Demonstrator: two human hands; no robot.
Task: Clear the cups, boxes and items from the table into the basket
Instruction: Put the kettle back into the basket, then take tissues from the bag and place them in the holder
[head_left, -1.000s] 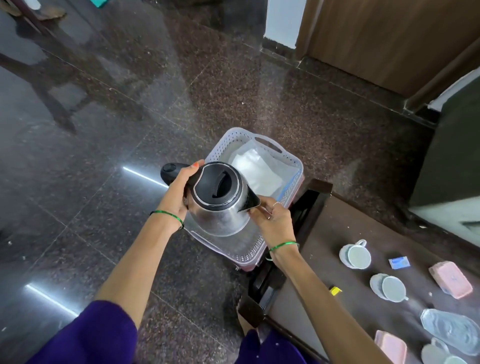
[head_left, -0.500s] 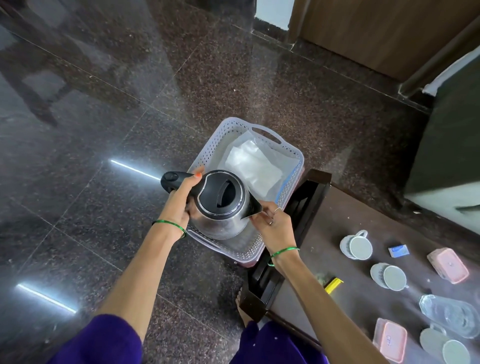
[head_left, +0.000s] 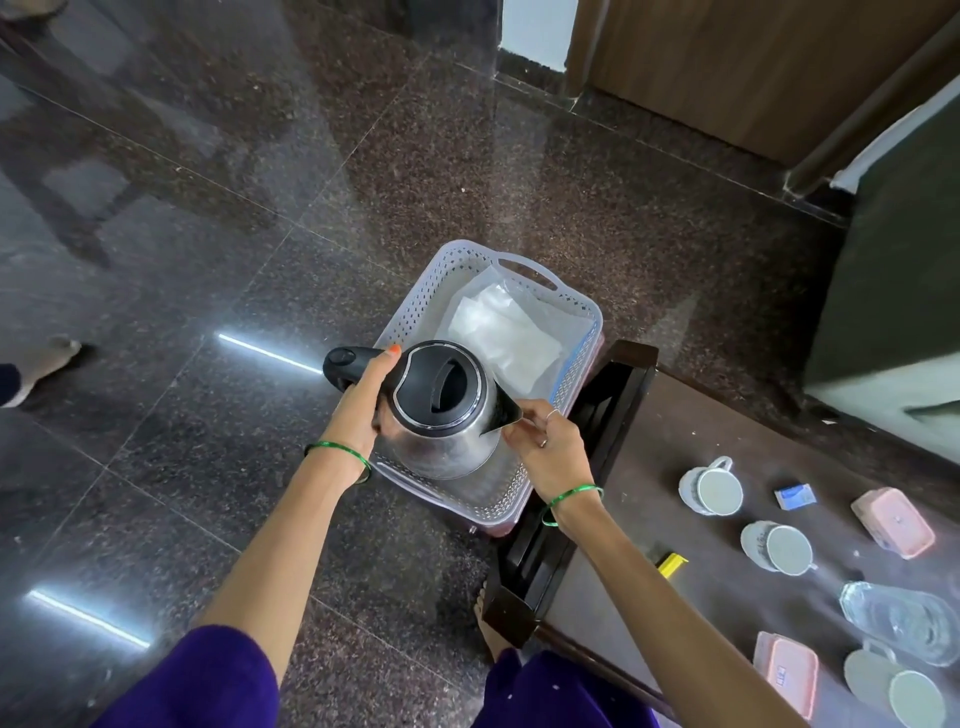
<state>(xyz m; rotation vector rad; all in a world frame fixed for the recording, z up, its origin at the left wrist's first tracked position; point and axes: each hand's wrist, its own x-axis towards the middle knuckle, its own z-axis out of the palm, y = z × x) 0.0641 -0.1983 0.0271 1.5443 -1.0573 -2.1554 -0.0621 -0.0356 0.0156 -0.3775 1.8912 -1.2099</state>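
The floor (head_left: 519, 171) is dark polished granite, speckled brown, with thin tile joints. 2 bright light streaks (head_left: 267, 352) reflect on it at the left. A white wall (head_left: 534, 31) strip shows at top centre, with a wooden door (head_left: 753, 67) to its right. A dark green bed (head_left: 898, 260) stands at the right edge. A dark wooden table (head_left: 670, 441) fills the lower right corner.

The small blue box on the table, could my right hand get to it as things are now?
Probably not yet: the right hand is steadying the kettle over the basket. Once free, nothing visibly stands over the blue box.
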